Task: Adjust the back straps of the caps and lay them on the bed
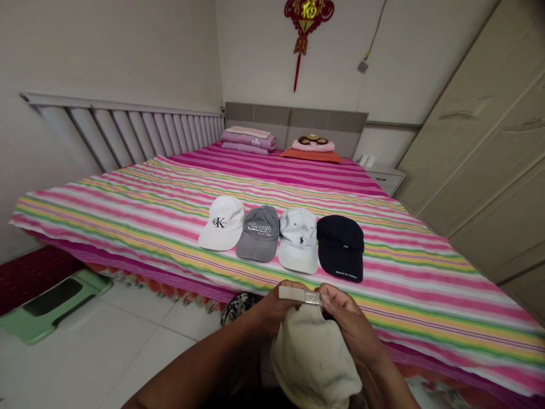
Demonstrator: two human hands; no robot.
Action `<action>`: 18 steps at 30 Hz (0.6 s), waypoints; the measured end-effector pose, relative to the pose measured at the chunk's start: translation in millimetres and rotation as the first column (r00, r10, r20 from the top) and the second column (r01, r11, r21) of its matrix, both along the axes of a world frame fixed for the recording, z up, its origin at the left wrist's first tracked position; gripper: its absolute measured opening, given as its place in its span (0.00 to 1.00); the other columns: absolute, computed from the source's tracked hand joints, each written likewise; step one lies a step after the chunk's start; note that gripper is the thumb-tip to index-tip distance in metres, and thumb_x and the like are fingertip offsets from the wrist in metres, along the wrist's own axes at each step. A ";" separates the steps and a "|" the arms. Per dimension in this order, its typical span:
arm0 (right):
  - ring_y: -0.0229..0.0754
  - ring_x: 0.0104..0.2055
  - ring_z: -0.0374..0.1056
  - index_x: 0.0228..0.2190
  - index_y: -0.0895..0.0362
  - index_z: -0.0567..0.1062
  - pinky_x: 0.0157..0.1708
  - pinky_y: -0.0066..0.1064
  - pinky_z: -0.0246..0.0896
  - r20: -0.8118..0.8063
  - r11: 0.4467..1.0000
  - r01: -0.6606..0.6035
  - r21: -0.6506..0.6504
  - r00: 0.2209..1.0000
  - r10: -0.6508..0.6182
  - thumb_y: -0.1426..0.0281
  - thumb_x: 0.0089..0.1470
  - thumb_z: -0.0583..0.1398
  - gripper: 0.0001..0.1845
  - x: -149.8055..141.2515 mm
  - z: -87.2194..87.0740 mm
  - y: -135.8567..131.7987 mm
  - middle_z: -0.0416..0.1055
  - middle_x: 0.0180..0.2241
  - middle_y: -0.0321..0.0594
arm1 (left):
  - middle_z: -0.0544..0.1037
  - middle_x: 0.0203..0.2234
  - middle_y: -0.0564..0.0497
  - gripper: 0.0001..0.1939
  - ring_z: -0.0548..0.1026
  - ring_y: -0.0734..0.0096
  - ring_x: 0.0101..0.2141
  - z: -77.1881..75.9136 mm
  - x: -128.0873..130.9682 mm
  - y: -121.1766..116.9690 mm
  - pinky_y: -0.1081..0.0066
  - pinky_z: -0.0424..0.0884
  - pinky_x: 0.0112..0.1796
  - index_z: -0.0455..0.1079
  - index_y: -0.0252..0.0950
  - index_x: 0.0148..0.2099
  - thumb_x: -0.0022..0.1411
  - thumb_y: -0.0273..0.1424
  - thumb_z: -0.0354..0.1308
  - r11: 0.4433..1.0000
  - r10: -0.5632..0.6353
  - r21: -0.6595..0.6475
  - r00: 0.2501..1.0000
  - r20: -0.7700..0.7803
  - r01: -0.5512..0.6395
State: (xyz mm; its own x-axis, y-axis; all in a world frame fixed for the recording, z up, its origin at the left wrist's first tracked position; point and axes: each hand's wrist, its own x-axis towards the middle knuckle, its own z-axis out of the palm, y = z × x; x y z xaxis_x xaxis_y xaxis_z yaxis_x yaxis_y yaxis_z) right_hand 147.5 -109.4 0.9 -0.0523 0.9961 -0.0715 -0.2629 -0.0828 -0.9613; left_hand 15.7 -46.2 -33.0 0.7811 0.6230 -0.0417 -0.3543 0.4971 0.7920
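Between my two hands hangs a beige cap [317,352], its back strap and metal buckle turned up toward me. My left hand [275,309] grips the strap's left part, and my right hand [347,318] pinches the strap by the buckle. Just beyond, on the bed, several caps lie side by side with brims toward me: a white cap [225,218] with dark letters, a grey cap [259,236] with white script, a pale cap [299,241] with a small dark emblem, and a black cap [340,244] at the right.
A striped sheet [140,207] covers the bed. Folded purple bedding [249,142] and a pink and orange pile [313,149] rest by the headboard [264,116]. On the left floor stands a green stool [91,284]. A white nightstand [389,177] and a wardrobe [481,147] are on the right.
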 end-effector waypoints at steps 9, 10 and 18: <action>0.32 0.20 0.54 0.19 0.58 0.65 0.22 0.25 0.49 -0.256 0.999 0.013 -0.039 0.966 -0.023 0.63 0.47 0.59 0.14 -3.4 -4.2 0.9 0.60 0.17 0.32 | 0.67 0.13 0.52 0.12 0.64 0.76 0.17 11.5 -3.1 -0.6 0.74 0.58 0.22 0.67 0.30 0.19 0.42 0.35 0.60 0.999 0.009 -0.038 1.000 0.016 -0.009; 0.34 0.21 0.56 0.19 0.58 0.65 0.23 0.26 0.51 -0.293 0.999 0.038 -0.031 0.955 -0.045 0.63 0.47 0.59 0.13 -3.6 -4.4 2.1 0.61 0.17 0.33 | 0.67 0.12 0.51 0.13 0.65 0.75 0.17 10.4 -4.9 1.8 0.74 0.58 0.21 0.66 0.30 0.18 0.42 0.36 0.60 0.999 0.022 -0.047 0.999 0.039 -0.020; 0.32 0.19 0.54 0.18 0.56 0.65 0.25 0.29 0.57 -0.477 0.975 0.205 -0.084 0.851 -0.220 0.63 0.43 0.62 0.13 8.3 -8.9 16.9 0.57 0.18 0.29 | 0.64 0.11 0.56 0.15 0.60 0.82 0.14 11.2 -5.6 8.4 0.77 0.58 0.20 0.65 0.31 0.20 0.36 0.36 0.65 0.963 0.191 -0.197 0.981 0.025 -0.183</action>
State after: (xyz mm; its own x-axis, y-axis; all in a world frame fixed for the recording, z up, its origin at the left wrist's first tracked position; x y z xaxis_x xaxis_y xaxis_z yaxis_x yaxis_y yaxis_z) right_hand 155.8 -92.5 -8.0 0.1249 0.9848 -0.1210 -0.7056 0.0024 -0.7086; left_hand 10.0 -37.8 -21.7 0.6553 0.7416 -0.1436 -0.4874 0.5604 0.6696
